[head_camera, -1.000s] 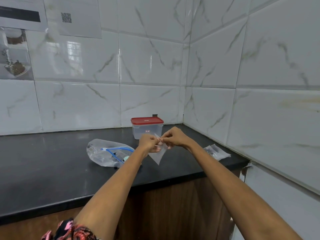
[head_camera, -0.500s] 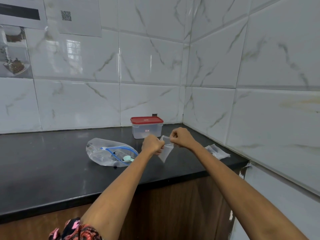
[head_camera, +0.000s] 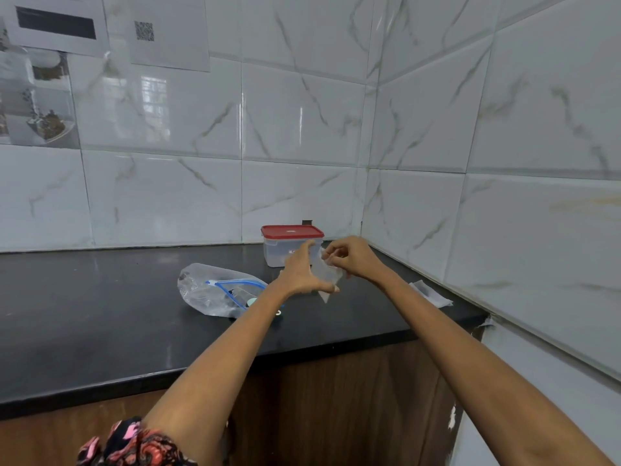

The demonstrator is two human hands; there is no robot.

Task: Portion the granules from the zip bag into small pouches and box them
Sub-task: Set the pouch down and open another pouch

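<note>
A small clear pouch [head_camera: 327,275] hangs in the air above the black counter [head_camera: 100,314]. My right hand [head_camera: 349,260] pinches its top edge. My left hand [head_camera: 304,270] is spread, its fingers straight; the thumb touches the pouch's lower corner. The clear zip bag [head_camera: 215,290] with a blue zip lies on the counter left of my hands. A clear box with a red lid [head_camera: 290,245], shut, stands against the back wall behind my hands.
More clear pouches [head_camera: 430,294] lie on the counter by the right wall. Tiled walls meet in a corner behind the box. Papers [head_camera: 168,28] hang on the left wall. The counter's front edge runs below my forearms.
My left hand has let go of the pouch's top and spread its fingers. The right hand keeps its pinch, and the pouch has swung slightly.
</note>
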